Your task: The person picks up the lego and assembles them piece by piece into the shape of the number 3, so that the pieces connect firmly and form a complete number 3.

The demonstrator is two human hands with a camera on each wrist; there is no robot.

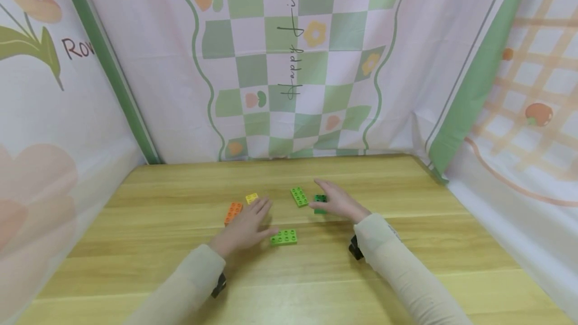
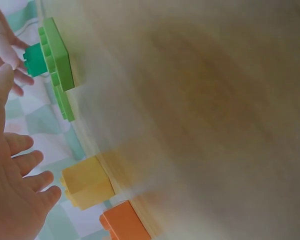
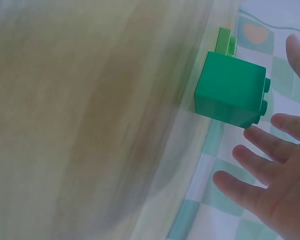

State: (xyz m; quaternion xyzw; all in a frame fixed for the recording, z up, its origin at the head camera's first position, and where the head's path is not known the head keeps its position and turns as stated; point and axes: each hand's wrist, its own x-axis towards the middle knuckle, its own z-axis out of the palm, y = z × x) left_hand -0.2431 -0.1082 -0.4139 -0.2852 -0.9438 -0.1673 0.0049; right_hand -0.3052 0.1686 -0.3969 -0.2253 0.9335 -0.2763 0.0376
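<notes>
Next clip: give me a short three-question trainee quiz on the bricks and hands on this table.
1. True or false: the right hand is spread open over the dark green brick.
2. Which brick lies nearest the person? A) orange brick B) yellow brick C) the light green plate by the left hand
3. Fill in: a second light green plate lies just to the ____ of the dark green brick in the head view.

Key: 1 true. 2 C. 3 left.
</notes>
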